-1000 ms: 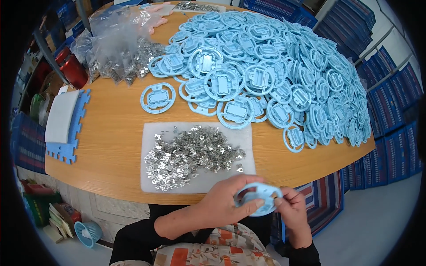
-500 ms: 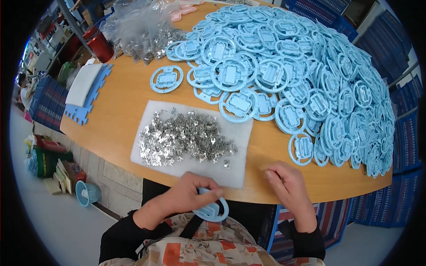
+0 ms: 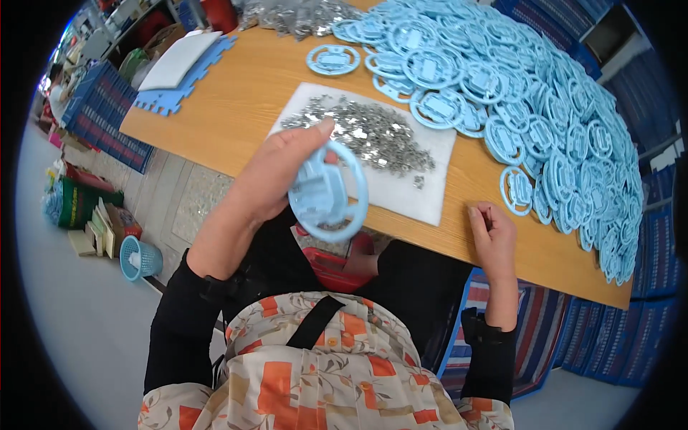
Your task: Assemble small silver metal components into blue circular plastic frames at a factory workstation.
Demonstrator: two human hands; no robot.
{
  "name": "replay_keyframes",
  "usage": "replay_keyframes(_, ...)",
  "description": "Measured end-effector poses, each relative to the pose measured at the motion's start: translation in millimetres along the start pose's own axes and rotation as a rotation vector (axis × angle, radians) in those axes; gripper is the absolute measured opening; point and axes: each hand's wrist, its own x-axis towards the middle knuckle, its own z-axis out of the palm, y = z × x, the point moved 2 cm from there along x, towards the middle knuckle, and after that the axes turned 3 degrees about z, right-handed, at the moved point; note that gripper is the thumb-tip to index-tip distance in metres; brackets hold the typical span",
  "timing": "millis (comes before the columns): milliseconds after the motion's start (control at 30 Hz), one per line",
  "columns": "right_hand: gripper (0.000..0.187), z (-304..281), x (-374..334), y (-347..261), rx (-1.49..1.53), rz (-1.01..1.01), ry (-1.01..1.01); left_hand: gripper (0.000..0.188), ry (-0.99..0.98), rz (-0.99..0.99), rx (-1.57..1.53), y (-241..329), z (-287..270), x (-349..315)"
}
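Note:
My left hand (image 3: 276, 168) holds a light-blue plastic ring part (image 3: 322, 192), shaped like a toy steering wheel. It is raised and tilted over the table's near edge, thumb on the upper rim. Behind it, a heap of small shiny metal clips (image 3: 376, 132) lies on a white foam sheet (image 3: 426, 206), partly covered by the hand. At the table edge, right of the sheet, my right hand (image 3: 494, 240) rests with curled fingers; whatever they may hold is hidden. One similar blue ring (image 3: 333, 60) lies alone beyond the sheet.
A large pile of blue rings (image 3: 534, 107) covers the right and far table (image 3: 236, 118). Bagged metal pieces (image 3: 294, 16) sit at the back. A white pad (image 3: 179, 61) lies on a blue foam mat at left. Below are a red stool (image 3: 333, 269) and a striped bag (image 3: 534, 330).
My left hand has lifted the blue ring from near my lap up toward the clips. My right hand stays by the table edge, fingers curled. The view has tilted downward.

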Motion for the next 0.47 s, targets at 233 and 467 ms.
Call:
replay_keyframes(233,0.010,3,25,11,0.300,0.145,-0.140,0.031,0.468,0.289,-0.311,26,-84,-52)
replay_keyframes(467,0.019,-6,35,16,0.150,0.340,-0.109,0.034,0.681,0.609,-0.278,23,-194,-97)
